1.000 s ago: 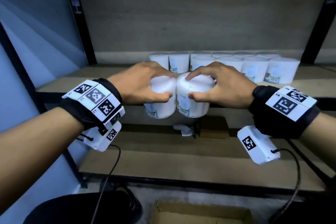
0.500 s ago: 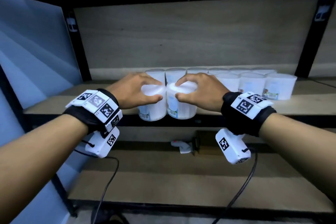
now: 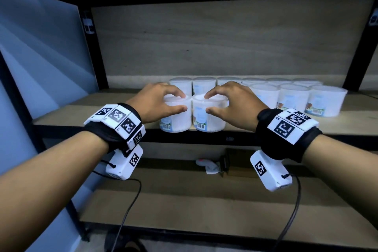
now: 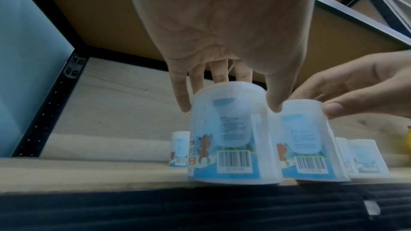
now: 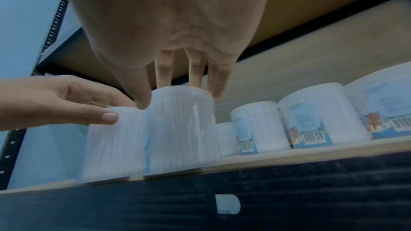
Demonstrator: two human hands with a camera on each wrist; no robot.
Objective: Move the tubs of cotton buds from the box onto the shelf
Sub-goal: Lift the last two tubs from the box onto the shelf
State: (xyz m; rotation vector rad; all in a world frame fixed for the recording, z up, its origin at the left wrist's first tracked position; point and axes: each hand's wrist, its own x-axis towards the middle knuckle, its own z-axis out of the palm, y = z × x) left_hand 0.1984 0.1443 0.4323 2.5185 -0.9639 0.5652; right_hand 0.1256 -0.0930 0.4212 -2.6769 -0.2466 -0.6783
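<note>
Two tiers of wooden shelf (image 3: pixel 81 108) fill the view, the upper one already carrying rows of tubs (image 3: pixel 294 100) at its back. At its front lip stand two more, side by side: the left tub (image 3: pixel 176 116) gripped round its lid by the left hand (image 3: pixel 155 102), the right tub (image 3: pixel 209 116) likewise by the right hand (image 3: pixel 235 102), fingers curled over each rim. They look light, rigid and smooth-walled, so a grip at the lid edge seems safest.
</note>
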